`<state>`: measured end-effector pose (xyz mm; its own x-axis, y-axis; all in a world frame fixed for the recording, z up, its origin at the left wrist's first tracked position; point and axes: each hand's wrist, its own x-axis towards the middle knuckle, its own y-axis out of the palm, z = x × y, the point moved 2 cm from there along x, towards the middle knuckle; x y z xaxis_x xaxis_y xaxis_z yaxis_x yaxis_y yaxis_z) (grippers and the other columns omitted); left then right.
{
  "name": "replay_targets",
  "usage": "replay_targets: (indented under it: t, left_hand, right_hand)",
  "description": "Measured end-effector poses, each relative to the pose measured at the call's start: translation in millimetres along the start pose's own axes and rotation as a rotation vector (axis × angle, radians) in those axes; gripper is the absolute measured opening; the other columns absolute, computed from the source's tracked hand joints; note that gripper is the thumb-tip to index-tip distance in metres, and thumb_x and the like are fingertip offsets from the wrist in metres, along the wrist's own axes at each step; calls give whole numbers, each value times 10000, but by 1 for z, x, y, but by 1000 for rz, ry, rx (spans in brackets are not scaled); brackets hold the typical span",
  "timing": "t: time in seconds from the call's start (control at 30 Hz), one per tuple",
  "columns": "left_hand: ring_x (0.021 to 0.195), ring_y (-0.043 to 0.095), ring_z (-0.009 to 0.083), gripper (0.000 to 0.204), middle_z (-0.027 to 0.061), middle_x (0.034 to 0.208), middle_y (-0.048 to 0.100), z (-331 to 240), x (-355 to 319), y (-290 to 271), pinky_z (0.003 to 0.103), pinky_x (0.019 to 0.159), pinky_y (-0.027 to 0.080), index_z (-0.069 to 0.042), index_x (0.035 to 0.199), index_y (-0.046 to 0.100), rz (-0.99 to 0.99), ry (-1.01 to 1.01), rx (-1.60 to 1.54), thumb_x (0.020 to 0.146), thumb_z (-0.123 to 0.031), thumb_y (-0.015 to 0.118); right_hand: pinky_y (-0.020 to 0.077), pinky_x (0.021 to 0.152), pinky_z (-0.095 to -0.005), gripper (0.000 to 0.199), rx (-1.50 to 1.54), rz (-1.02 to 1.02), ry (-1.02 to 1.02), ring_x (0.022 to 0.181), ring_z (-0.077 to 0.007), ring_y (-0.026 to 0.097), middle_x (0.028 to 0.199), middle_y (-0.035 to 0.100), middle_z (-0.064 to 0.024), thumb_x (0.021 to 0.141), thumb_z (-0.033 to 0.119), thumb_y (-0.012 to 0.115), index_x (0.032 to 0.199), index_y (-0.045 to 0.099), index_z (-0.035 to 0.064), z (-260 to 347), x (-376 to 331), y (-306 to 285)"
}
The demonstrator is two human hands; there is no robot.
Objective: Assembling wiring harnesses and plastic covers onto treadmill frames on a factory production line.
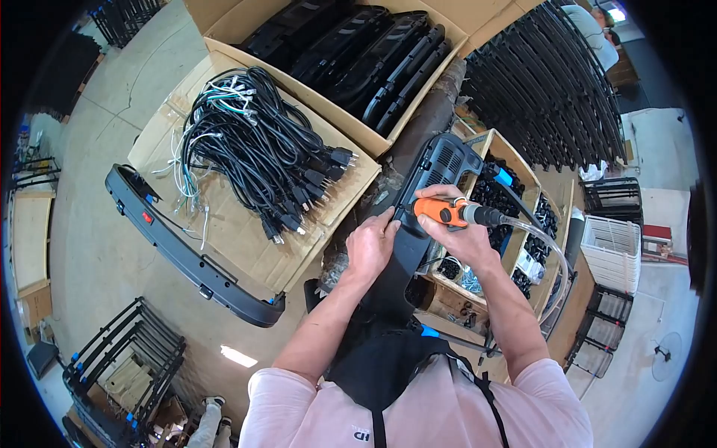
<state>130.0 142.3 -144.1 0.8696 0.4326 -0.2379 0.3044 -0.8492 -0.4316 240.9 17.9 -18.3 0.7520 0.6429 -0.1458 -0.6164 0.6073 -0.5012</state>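
Observation:
A black plastic housing (403, 263) with a slotted vent lies in front of me, running from near my apron toward the cardboard box. My right hand (464, 240) is wrapped round an orange air screwdriver (441, 212), whose clear hose (539, 230) trails off to the right. The tool's tip points left over the housing, and its end is hidden. At the housing's left edge my left hand (367, 248) has its fingers closed and pressed together, touching it close to the tool; what lies under the fingertips is hidden.
A bundle of black power cords (250, 145) lies on cardboard (250, 257) at left. Beside it sits a long curved black panel (175, 237) with a red switch. Black panels fill a cardboard box (328, 116). Wooden bins (529, 196) of small parts stand at right, beneath stacked black frames (541, 89).

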Motion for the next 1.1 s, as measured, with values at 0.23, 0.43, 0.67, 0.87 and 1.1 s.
replay_targets:
  t: [0.23, 0.43, 0.67, 0.87, 1.1]
  left_hand:
    - [1085, 705, 359, 367, 165, 1185, 733, 0, -2, 2, 435, 921, 560, -136, 1290, 723, -14, 19, 1, 966, -304, 682]
    - [857, 711, 240, 313, 88, 961, 754, 9, -8, -8, 365, 803, 562, -31, 1197, 716, -149, -63, -437, 1044, -284, 615]
    - [867, 625, 213, 268, 92, 1043, 629, -16, -77, -17, 346, 719, 520, -4, 1259, 560, 236, -442, -1380, 1119, -201, 445]
    - [839, 653, 224, 331, 137, 1030, 687, -24, -136, 38, 335, 707, 534, -6, 1277, 522, 380, -528, -1400, 1149, -263, 357]
    - [804, 609, 131, 251, 14, 947, 650, -38, -194, 89, 280, 667, 493, -56, 1133, 637, 406, -426, -1299, 1116, -273, 512]
  right_hand:
    - [544, 983, -318, 408, 63, 7, -22, 1120, -158, 679, 1218, 701, -69, 877, 103, 782, 1258, 642, 64, -11, -1, 5]
    - [522, 1040, -351, 496, 216, -129, -130, 1175, -200, 667, 1280, 693, -111, 861, 24, 779, 1319, 588, 29, 22, -26, -20]
    - [516, 1071, -435, 517, 523, -303, -106, 1185, -265, 671, 1256, 708, -190, 863, 10, 733, 1344, 543, -4, 13, -100, -36]
    - [518, 1060, -437, 557, 592, -327, -80, 1167, -274, 676, 1241, 706, -202, 858, 81, 759, 1356, 523, 0, -14, -170, -47]
    - [516, 1073, -441, 524, 673, -326, -145, 1189, -283, 673, 1237, 708, -198, 872, 48, 737, 1345, 518, -4, -41, -241, -74]
